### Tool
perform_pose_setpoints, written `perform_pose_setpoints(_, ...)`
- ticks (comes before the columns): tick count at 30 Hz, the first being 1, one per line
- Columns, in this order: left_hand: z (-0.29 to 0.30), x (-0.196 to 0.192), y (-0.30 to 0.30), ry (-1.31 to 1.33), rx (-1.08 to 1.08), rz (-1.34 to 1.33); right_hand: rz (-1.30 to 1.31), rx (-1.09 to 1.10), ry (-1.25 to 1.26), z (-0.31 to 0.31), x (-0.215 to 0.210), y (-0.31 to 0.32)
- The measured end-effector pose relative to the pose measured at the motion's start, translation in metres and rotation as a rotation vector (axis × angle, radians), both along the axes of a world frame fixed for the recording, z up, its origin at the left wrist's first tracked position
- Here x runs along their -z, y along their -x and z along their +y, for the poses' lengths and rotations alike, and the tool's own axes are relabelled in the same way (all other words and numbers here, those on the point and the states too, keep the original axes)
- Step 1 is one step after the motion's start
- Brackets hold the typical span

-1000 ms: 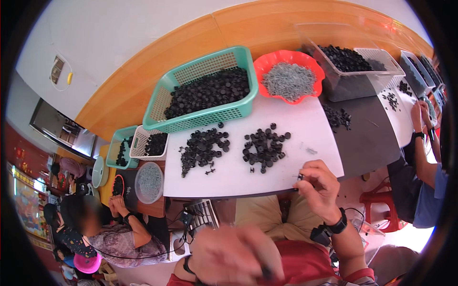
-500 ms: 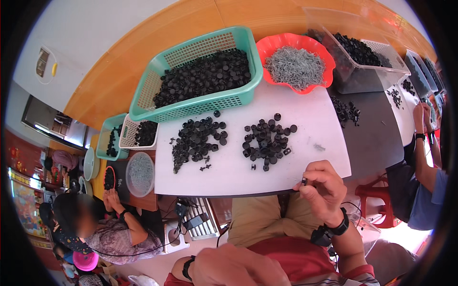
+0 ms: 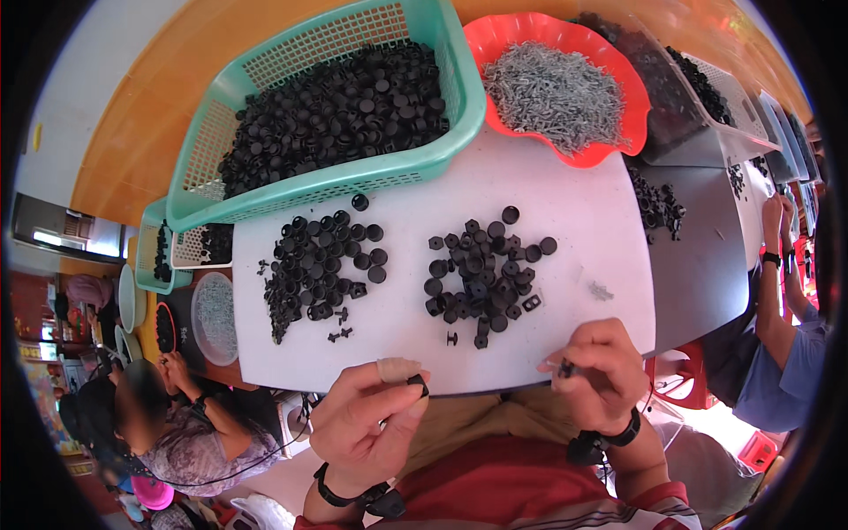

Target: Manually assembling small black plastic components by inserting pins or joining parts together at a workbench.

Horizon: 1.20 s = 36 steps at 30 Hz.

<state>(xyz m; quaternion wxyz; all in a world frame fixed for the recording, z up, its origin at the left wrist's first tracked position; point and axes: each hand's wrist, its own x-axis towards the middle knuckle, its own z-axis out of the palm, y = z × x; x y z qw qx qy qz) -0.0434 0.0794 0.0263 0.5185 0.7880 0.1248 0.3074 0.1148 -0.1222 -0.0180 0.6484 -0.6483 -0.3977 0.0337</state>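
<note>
My left hand (image 3: 367, 424) is at the table's near edge, its thumb and fingers pinching a small black plastic piece (image 3: 419, 383). A pale wrap covers one of its fingers. To its right, my right hand (image 3: 605, 375) grips a small dark part (image 3: 565, 367) between thumb and fingertips; its exact shape is partly hidden by the fingers. Beyond my hands, two heaps of small black plastic parts lie on the white tabletop (image 3: 406, 309): a left heap (image 3: 322, 256) and a right heap (image 3: 481, 274). Some pieces are round caps, others are angular.
At the back stand a green basket (image 3: 322, 196) of black parts and a red scalloped bowl (image 3: 638, 110) of small metal pins or screws. A clear bin (image 3: 689, 146) is at the right rear. Co-workers sit to the left (image 3: 194, 433) and right (image 3: 786, 353).
My left hand has risen from the lower edge to the table's near edge and now shows a black piece. My right hand keeps its grip. The view has shifted closer to the table.
</note>
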Motion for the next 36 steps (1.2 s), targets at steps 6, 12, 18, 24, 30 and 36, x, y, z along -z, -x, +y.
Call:
perform_pose_setpoints(6, 0.010, 0.010, -0.010, 0.046, -0.069, 0.053, 0.141, -0.033, 0.101, -0.012, -0.008, 0.002)
perform_pose_setpoints(12, 0.008, 0.017, -0.010, 0.170, -0.147, 0.200, 0.331, -0.073, -0.016, -0.008, -0.004, -0.001)
perform_pose_setpoints(18, 0.026, 0.033, -0.013, 0.215, 0.083, -0.072, 0.242, -0.356, -0.128, -0.008, 0.006, -0.023)
perform_pose_setpoints(24, 0.036, 0.030, -0.022, 0.263, 0.180, 0.013, 0.281, -0.336, -0.116, 0.003, -0.005, -0.025)
perform_pose_setpoints(30, 0.039, 0.024, -0.027, 0.154, 0.201, 0.115, 0.203, -0.248, -0.056, 0.002, -0.014, -0.018)
perform_pose_setpoints(36, 0.022, 0.023, -0.018, 0.129, -0.015, 0.282, 0.164, -0.262, -0.045, -0.002, 0.002, -0.017)
